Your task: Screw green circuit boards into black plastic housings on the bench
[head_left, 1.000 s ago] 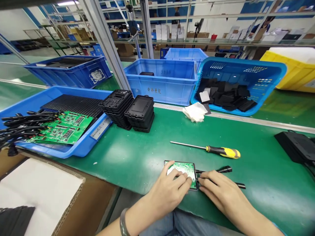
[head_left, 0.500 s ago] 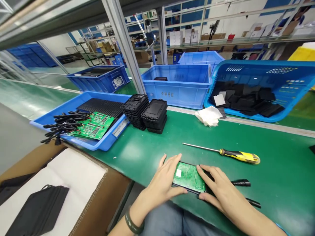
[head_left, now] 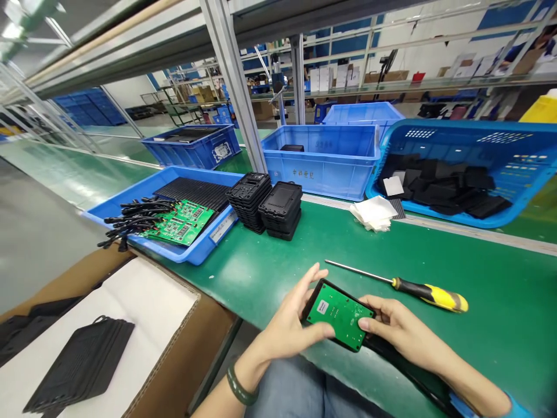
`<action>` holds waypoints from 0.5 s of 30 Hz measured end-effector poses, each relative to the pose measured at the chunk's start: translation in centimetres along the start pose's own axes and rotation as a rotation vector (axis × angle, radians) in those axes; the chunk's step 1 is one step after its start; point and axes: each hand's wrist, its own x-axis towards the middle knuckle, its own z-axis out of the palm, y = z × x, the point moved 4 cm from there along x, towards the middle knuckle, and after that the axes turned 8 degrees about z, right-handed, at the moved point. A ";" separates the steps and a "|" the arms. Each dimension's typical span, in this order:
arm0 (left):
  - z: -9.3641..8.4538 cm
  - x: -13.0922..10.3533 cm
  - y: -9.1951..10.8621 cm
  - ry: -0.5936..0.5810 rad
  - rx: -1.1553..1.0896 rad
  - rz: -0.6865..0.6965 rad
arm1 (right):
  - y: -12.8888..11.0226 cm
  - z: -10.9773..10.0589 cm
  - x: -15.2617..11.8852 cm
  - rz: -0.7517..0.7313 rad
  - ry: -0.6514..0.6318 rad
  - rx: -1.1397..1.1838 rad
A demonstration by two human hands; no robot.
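Note:
A green circuit board (head_left: 342,316) with a small white label sits in a black case, tilted above the bench edge. My left hand (head_left: 296,319) is wrapped round its left side, thumb on the lower edge. At the right end my right hand (head_left: 398,328) grips the case, its thumb pressing on the board. A black cable (head_left: 411,374) runs from the case under my right wrist. Behind the hands lies a yellow and black screwdriver (head_left: 430,293). Two stacks of black cases, one on the left (head_left: 249,203) and one on the right (head_left: 281,210), stand further back.
A blue tray (head_left: 198,251) holds cabled circuit boards. Behind are a blue bin (head_left: 319,174) and a blue basket (head_left: 461,128) of black pieces. White sheets (head_left: 374,213) lie before the basket. A carton (head_left: 174,348) with black panels is at left; a metal post (head_left: 235,87) rises behind the tray.
The case with the board has been lifted and tilted up from the bench. My right hand has closed round its right end, and the cable has shifted. The whole view has moved slightly.

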 end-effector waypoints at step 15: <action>1.6 0.4 -0.7 0.317 -0.069 -0.255 | -0.6 0.3 -0.6 0.006 -0.060 0.130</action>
